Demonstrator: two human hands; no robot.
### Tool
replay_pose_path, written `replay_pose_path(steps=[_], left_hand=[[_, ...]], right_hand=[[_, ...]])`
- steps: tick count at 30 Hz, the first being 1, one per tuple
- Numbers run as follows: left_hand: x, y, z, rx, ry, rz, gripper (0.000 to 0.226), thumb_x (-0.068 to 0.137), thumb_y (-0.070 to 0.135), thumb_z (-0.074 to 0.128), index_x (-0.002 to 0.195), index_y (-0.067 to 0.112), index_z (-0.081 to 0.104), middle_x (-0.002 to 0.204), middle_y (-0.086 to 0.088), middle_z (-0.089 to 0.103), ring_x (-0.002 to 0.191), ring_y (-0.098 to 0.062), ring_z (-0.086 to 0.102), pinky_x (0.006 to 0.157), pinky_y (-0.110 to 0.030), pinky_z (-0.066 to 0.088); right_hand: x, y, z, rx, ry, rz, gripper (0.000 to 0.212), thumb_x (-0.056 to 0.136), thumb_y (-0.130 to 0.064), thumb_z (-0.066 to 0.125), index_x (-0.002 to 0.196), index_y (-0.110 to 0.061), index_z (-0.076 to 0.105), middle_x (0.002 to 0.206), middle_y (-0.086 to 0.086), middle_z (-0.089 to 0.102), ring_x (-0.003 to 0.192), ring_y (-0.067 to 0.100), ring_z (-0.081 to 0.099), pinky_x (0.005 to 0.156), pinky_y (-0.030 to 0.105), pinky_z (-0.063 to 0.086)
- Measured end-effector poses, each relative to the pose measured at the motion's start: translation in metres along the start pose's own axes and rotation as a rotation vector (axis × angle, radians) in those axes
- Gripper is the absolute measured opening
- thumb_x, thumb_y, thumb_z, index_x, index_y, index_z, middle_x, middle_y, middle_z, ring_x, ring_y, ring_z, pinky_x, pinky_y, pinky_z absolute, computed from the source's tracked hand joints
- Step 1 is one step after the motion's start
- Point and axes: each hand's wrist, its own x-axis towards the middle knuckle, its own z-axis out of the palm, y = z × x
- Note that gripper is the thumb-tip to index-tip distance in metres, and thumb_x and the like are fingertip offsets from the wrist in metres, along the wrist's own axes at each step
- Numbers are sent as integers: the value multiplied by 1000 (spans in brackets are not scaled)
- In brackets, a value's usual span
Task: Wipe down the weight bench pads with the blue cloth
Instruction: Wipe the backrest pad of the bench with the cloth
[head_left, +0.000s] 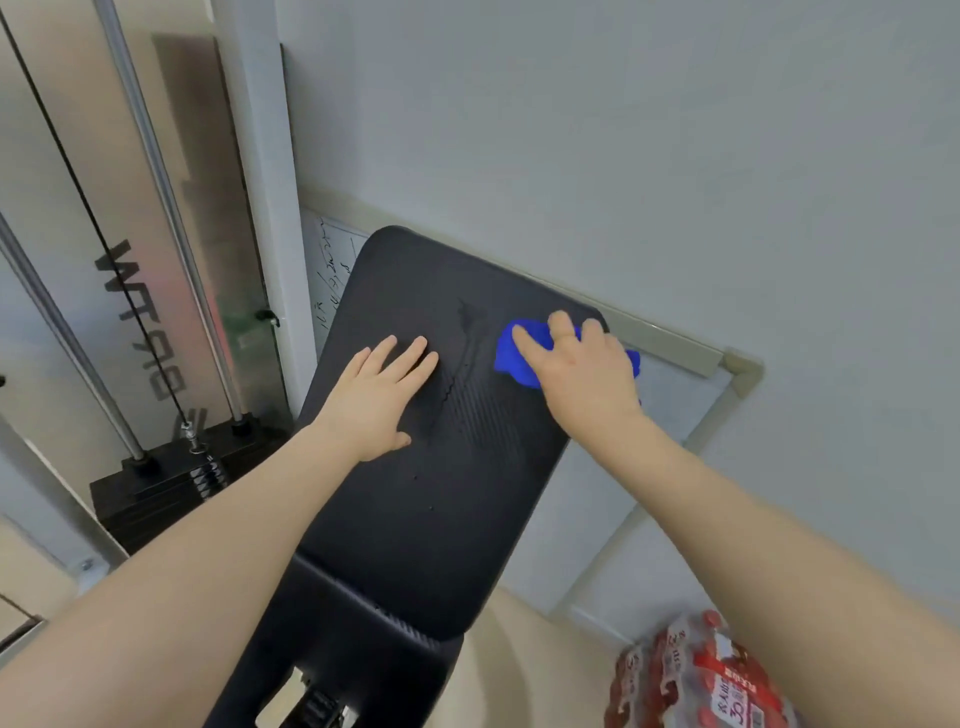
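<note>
The black back pad (415, 509) of the weight bench slopes away from me toward the wall, with the seat pad (337, 623) below it. My right hand (582, 374) presses the bunched blue cloth (511, 358) against the pad's upper right part, fingers curled over it. My left hand (379, 395) lies flat on the pad to the left of the cloth, fingers spread, holding nothing. Most of the cloth is hidden under my right hand.
A whiteboard (675, 395) leans on the grey wall behind the bench. A cable machine with a black weight stack (156, 493) and steel guide rods (171, 208) stands at the left. A shrink-wrapped pack of red-capped bottles (691, 675) sits on the floor at the lower right.
</note>
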Motion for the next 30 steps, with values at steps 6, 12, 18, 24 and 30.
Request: replay_pose_path(steps=[6, 12, 18, 24, 30], left_hand=[[4, -6, 0, -70, 20, 49, 92, 85, 34, 61, 149, 24, -4, 160, 4, -8, 147, -26, 3, 119, -37, 11], [6, -19, 1, -236, 269, -104, 106, 76, 24, 74, 149, 16, -2, 160, -4, 1, 146, -33, 9, 118, -40, 17], [21, -27, 1, -195, 275, -102, 103, 75, 34, 74, 150, 17, 3, 160, -7, -2, 146, -32, 7, 117, -43, 17], [42, -33, -5, -180, 206, -218, 124, 64, 49, 76, 149, 12, -7, 158, -12, -12, 147, -28, 1, 120, -43, 11], [41, -42, 5, -242, 186, -192, 118, 69, 54, 70, 149, 12, -6, 159, -7, -9, 147, -26, 6, 120, -39, 16]], right_hand=[[5, -20, 7, 114, 5, 220, 65, 60, -9, 75, 122, -21, 60, 106, 18, 60, 61, 26, 49, 52, 28, 31], [-5, -30, 7, -34, -115, -286, 65, 51, -14, 79, 114, -21, 65, 101, 15, 63, 58, 25, 50, 50, 28, 34], [55, -19, 6, 14, 173, 25, 60, 45, -4, 75, 103, -19, 71, 91, 14, 65, 54, 25, 48, 48, 26, 29], [12, -57, 22, 57, 70, -234, 57, 47, -11, 77, 102, -21, 70, 91, 10, 64, 56, 23, 46, 49, 29, 26], [88, -23, 10, -3, 259, -107, 48, 47, -7, 74, 93, -19, 71, 86, 12, 64, 56, 24, 47, 52, 27, 23]])
